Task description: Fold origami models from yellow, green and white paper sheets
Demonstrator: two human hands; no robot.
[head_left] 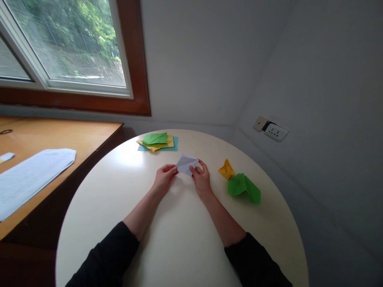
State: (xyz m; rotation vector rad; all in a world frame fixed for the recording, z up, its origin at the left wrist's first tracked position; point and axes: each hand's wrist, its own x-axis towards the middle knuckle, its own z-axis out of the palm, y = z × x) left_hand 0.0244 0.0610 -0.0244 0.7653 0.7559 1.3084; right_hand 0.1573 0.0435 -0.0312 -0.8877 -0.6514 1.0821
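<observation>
A folded white paper (186,162) lies over the round cream table (179,239), held at its near edges. My left hand (164,177) pinches its left corner with thumb and fingertips. At the right edge of the same paper, my right hand (201,178) has its fingers curled onto it. Both arms reach out in black sleeves.
A stack of green, yellow and blue paper sheets (158,142) lies at the table's far side. To the right are a yellow folded shape (226,170) and a green folded paper (243,187). A wooden desk (60,137) with a white sheet (28,175) stands left; wall sockets (271,129) right.
</observation>
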